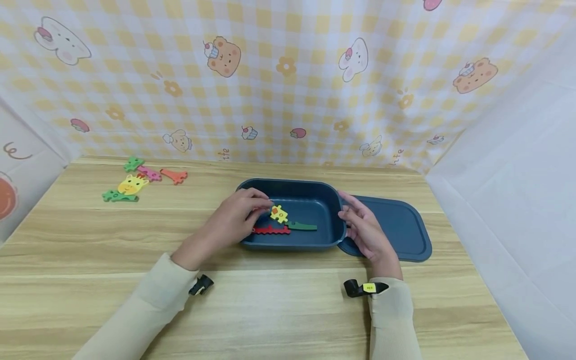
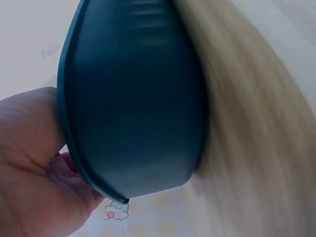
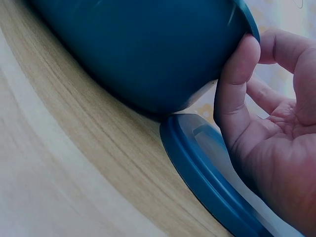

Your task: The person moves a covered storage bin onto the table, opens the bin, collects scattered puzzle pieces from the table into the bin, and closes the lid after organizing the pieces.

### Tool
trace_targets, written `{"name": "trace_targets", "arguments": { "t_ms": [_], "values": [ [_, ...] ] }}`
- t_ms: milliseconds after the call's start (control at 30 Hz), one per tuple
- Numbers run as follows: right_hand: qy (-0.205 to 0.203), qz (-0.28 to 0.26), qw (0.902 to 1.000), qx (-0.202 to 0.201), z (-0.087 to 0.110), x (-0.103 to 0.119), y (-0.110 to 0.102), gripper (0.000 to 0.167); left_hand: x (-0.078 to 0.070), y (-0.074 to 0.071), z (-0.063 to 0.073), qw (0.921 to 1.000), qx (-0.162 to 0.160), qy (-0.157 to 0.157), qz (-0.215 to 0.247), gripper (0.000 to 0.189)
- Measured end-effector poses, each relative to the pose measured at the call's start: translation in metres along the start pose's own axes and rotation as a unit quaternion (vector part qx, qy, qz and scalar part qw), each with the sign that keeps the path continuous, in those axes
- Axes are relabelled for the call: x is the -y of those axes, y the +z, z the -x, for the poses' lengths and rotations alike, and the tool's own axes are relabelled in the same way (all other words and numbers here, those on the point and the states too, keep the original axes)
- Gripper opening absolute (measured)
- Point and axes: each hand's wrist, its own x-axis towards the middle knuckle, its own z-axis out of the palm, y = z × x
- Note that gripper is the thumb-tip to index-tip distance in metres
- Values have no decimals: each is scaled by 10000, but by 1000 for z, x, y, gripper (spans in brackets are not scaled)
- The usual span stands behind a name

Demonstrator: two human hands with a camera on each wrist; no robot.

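Note:
A dark blue box (image 1: 294,245) stands uncovered at the middle of the table. My left hand (image 1: 229,215) reaches over its left end, thumb and fingertips curled at the left edge of a yellow puzzle piece (image 1: 280,215). Below that piece, a red puzzle piece (image 1: 272,230) and a green puzzle piece (image 1: 302,226) lie on the box floor. My right hand (image 1: 366,232) grips the box's right end at the rim; the right wrist view has a fingertip (image 3: 247,52) pressed against the wall. In the left wrist view the box wall (image 2: 133,108) hides the left fingertips.
Flat on the table at the right lies the blue lid (image 1: 400,227), partly beneath the right hand. At the far left are a giraffe-face piece (image 1: 133,184), an orange piece (image 1: 174,175), a pink piece (image 1: 149,173) and green pieces (image 1: 120,196). A checked curtain (image 1: 288,100) hangs behind.

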Motion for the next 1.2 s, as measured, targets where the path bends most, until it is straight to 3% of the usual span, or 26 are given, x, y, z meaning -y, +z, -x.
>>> {"name": "trace_targets", "arguments": {
  "t_ms": [167, 300, 633, 1200],
  "values": [
    [-1, 1, 10000, -38, 2, -2, -4, 64, -1, 7, 0, 9999, 54, 94, 92, 25],
    [-58, 23, 10000, 60, 0, -1, -3, 63, -1, 4, 1, 9999, 55, -115, 34, 28],
    [-42, -32, 10000, 50, -2, 1, 1, 62, 10, -26, 3, 9985, -201, -506, 104, 30],
    [30, -23, 10000, 23, -2, 1, 2, 66, 66, -78, 14, 9894, -58, -1449, -101, 39]
  ]
}}
